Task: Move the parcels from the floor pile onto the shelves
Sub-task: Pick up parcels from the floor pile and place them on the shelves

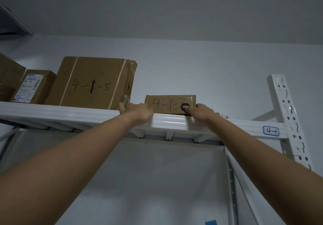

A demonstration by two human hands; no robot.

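Fingers (147, 108) of the left hand (138, 113), straight and spread, touch the left end of the 4-1-3 parcel (167, 103) on the top shelf (70, 114), just right of the 4-1-5 box (94, 81). The right hand (204, 113) presses a thumb on the parcel's front, its other fingers hidden. Placement looks nearly done: push it farther in, then release.

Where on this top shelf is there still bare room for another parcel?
The widest bare stretch of the top shelf lies between the flat parcel marked 4-1-3 and the white upright post. A narrow gap separates that parcel from the big box marked 4-1-5; the left hand reaches into it. Left of that box it is crowded with cartons.
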